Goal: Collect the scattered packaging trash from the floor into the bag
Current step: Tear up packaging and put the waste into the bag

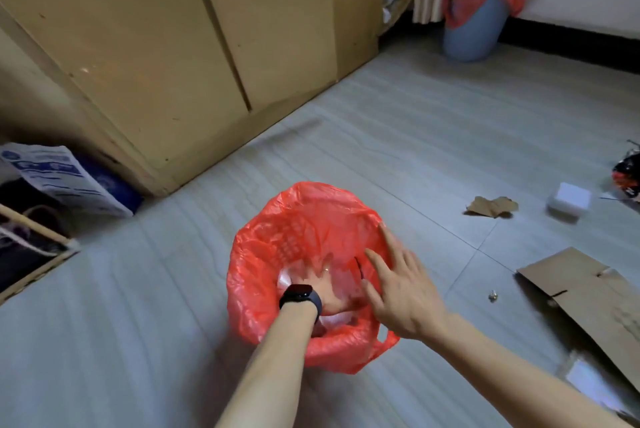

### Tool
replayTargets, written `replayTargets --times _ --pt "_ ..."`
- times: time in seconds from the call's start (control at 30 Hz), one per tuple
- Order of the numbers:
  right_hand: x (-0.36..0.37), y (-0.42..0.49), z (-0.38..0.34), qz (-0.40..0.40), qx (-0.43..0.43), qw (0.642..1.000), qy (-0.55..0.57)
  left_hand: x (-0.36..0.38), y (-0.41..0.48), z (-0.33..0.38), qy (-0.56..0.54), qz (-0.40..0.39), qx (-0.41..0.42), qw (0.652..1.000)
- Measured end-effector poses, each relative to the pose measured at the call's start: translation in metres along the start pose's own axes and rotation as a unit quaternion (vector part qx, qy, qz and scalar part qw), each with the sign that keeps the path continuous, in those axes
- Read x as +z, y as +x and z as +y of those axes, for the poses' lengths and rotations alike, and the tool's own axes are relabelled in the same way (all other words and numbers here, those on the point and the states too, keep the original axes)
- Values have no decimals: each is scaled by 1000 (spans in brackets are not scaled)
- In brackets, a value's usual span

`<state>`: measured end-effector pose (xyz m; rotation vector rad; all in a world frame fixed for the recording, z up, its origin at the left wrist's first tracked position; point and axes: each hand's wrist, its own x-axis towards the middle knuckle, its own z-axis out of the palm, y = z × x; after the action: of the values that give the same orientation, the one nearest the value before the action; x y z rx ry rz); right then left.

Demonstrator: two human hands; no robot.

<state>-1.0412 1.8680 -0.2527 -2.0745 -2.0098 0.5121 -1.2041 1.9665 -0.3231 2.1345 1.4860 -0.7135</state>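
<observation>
1. The red bag (263,275) stands open on the floor (398,137), in the middle of the view, with its mouth turned up to the camera.
2. The left grip (323,292), with a black watch (299,292) on the wrist, is deep inside the bag. Its fingers are blurred but seem stretched flat on pale, shiny material at the bottom. I judge that it presses the contents down and holds nothing.
3. The right grip (405,292) hovers over the right rim of the bag, wide, fingers spread and empty.
4. All the trash I can see outside the bag lies to the right of it:
   - a small silvery scrap (492,296), the nearest;
   - a large cardboard sheet (588,296), just beyond the scrap;
   - a torn cardboard piece (491,206) and a white foam block (569,201), farther off;
   - a black and red wrapper (627,175) at the edge of the view.
5. The right grip is therefore much nearer to every piece; the left grip would have to cross over the bag.
6. The sheet's long axis runs on a slant from its corner near the bag toward the lower right of the view. This corner points at the right grip, so it is probably the easiest place to take the sheet.
7. The sheet looks wider than the bag's mouth, so I think it must be folded first.
</observation>
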Motion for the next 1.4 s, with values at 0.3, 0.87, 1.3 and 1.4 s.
replayTargets --times 0.3,0.87,1.3,1.4 --pt "17 3 11 17 -24 995 97 89 134 -16 -38 -65 49 996" --pt "-54 -25 3 -45 -8 999 -18 -92 -75 -5 -81 129 37 988" --pt "-64 -210 106 10 231 965 127 -77 -167 221 82 108 296 945" --pt "-36 -266 149 -13 313 939 145 -17 -160 278 69 34 314 946"
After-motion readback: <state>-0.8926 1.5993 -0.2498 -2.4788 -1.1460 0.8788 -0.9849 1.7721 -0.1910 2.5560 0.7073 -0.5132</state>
